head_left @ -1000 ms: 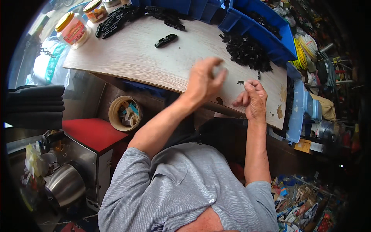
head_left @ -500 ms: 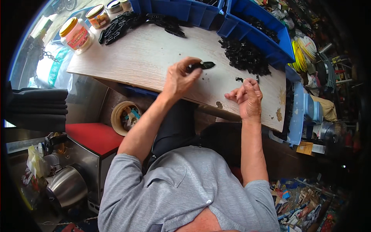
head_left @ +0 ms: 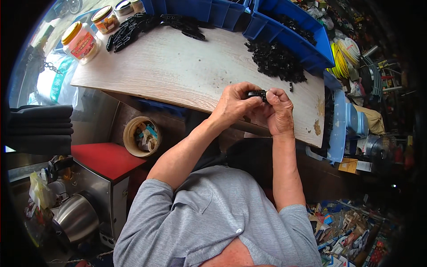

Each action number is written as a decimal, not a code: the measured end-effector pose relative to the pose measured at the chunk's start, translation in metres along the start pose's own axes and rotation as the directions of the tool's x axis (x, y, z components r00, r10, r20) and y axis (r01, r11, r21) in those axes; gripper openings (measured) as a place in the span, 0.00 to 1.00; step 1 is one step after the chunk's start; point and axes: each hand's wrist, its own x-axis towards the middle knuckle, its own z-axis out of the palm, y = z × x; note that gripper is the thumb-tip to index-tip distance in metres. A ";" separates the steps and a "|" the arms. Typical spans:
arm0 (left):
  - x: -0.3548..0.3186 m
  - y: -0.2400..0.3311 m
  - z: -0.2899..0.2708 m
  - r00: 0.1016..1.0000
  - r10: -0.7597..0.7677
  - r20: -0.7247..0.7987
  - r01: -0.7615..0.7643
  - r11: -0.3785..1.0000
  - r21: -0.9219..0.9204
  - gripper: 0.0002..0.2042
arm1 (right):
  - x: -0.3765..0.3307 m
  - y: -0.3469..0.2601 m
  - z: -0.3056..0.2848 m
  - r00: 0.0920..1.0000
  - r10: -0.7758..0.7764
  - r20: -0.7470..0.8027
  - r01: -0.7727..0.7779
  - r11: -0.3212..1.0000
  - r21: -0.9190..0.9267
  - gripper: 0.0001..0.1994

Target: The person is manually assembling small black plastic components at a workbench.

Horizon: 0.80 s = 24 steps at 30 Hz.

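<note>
**Both hands meet on a small black part at the near edge of the tabletop**

Pale wood-grain tabletop [head_left: 178, 71] fills the upper middle of the view, its near edge running from lower left to lower right, with a wide bare stretch across its centre. Over that near edge, toward the right end, the left hand [head_left: 233, 104] and the right hand [head_left: 278, 111] are brought together, fingers curled, both pinching one small black part [head_left: 258, 94] between their fingertips. The part is held just above the wood, close to the front edge.

Just beyond the hands lies a loose heap of black parts [head_left: 275, 62], touching the foot of a blue bin [head_left: 302, 35] at the far right corner. A second blue bin [head_left: 195, 9] stands along the far edge, with a row of linked black pieces [head_left: 133, 29] spread before it. Two yellow-lidded jars [head_left: 80, 42] sit at the far left corner, near the edge.

Below the tabletop on the left are a round tub [head_left: 141, 136], a red-topped metal cabinet [head_left: 104, 160] and a steel kettle [head_left: 75, 218]. Clutter crowds the right side.
</note>
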 end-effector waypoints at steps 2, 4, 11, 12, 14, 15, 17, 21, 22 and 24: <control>0.000 0.002 0.000 1.000 -0.014 -0.001 0.014 1.000 -0.010 0.13 | -0.001 -0.002 0.002 1.000 0.014 0.001 -0.014 1.000 -0.001 0.06; 0.000 0.008 0.005 0.996 -0.078 -0.043 0.075 0.995 -0.062 0.12 | 0.000 -0.002 -0.001 1.000 0.029 0.005 -0.029 1.000 -0.001 0.06; 0.005 0.003 0.006 0.983 -0.100 -0.155 0.090 0.994 -0.069 0.07 | 0.000 -0.011 0.013 0.996 0.046 -0.081 -0.067 0.957 -0.284 0.11; 0.005 0.003 0.006 0.982 -0.082 -0.169 0.065 0.992 -0.104 0.07 | 0.001 -0.012 0.012 0.996 0.048 -0.078 -0.068 0.957 -0.281 0.11; 0.003 0.003 0.006 0.980 -0.063 -0.188 0.037 0.990 -0.137 0.07 | 0.004 -0.016 0.009 0.979 0.204 -0.015 -0.194 0.903 -0.383 0.13; 0.001 0.004 0.006 0.981 -0.063 -0.185 0.041 0.991 -0.125 0.07 | 0.002 -0.014 0.012 0.979 0.205 -0.011 -0.194 0.903 -0.383 0.13; -0.001 0.004 0.005 0.981 -0.062 -0.182 0.042 0.993 -0.113 0.07 | -0.004 -0.009 0.021 0.995 0.096 0.006 -0.086 0.908 -0.410 0.15; -0.003 0.004 0.004 0.993 -0.049 -0.106 0.037 0.993 -0.108 0.08 | -0.004 -0.008 0.012 0.998 0.067 -0.008 -0.064 0.908 -0.414 0.15; -0.003 0.004 0.004 0.995 -0.054 -0.081 0.047 0.995 -0.094 0.08 | -0.004 -0.008 0.011 0.998 0.060 -0.014 -0.060 0.914 -0.402 0.14; 0.002 -0.002 -0.001 0.988 0.123 -0.097 -0.112 0.987 0.115 0.09 | -0.006 -0.011 0.009 0.999 0.045 -0.023 -0.050 0.918 -0.393 0.13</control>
